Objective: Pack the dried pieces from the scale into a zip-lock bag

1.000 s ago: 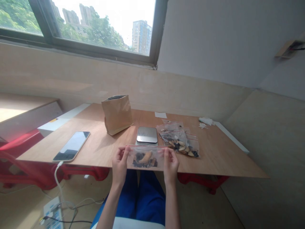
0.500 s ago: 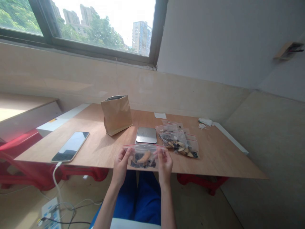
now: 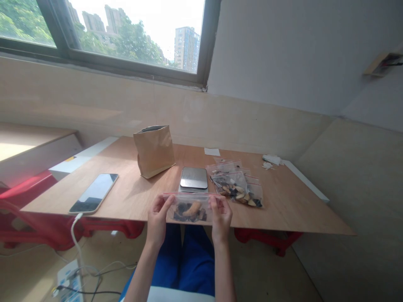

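Observation:
Between both hands is a clear zip bag (image 3: pixel 190 209) with a red-edged top, holding dark and tan dried pieces. My left hand (image 3: pixel 158 216) pinches its upper left corner, and my right hand (image 3: pixel 221 216) grips the upper right corner. The bag hangs at the table's front edge with its top stretched straight. Just behind it lies a small scale (image 3: pixel 194 178) with a silver plate, partly covered at the front by the bag. Several similar filled zip bags (image 3: pixel 236 188) lie in an overlapping pile to the right of the scale.
An open brown paper pouch (image 3: pixel 155 152) stands upright left of the scale. A phone (image 3: pixel 94 193) with a white cable lies at the left of the wooden table (image 3: pixel 283 205). A white paper (image 3: pixel 211 152) and scraps (image 3: pixel 272 160) lie farther back. Below left is a power strip (image 3: pixel 69 281).
My hands have spread slightly apart, drawing the bag's top edge straighter. The bag has come slightly lower, showing more of the scale's front. The other things on the table stay put.

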Demonstrator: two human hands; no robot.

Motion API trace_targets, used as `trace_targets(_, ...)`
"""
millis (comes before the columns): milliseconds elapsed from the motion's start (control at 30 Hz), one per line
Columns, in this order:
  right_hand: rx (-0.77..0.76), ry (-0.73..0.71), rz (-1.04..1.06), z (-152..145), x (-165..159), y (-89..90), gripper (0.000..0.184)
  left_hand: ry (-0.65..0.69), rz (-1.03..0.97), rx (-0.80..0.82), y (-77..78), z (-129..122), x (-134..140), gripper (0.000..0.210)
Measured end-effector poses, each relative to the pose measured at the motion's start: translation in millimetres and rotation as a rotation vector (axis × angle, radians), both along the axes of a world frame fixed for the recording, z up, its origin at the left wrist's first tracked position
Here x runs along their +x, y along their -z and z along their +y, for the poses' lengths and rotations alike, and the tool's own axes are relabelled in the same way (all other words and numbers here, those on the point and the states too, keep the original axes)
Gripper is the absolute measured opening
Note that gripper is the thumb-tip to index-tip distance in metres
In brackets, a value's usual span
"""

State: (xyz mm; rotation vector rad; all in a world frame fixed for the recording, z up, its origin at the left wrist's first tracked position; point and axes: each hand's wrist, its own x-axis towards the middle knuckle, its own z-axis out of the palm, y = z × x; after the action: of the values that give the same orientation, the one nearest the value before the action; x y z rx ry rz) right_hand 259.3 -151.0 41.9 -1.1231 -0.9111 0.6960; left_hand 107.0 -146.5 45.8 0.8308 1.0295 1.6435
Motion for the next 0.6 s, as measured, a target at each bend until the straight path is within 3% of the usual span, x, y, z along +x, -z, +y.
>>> trace_targets(200, 0.002, 0.009, 0.017, 1.1, -0.7, -0.6, 0.029, -0.054, 0.052, 0.002, -0.3, 0.2, 2.3, 0.027)
trace_targets(400, -0.019, -0.051, 0.063, 1.8, -4.6, 2.0, 0.032, 0.073, -0.017, -0.037, 3.1, 3.0, 6.3, 0.037)
trace_targets(600, -0.047, -0.103, 0.073, 5.1, -6.3, 6.9, 0.035, 0.138, 0.069, 0.001, 3.3, 3.3, 4.8, 0.035)
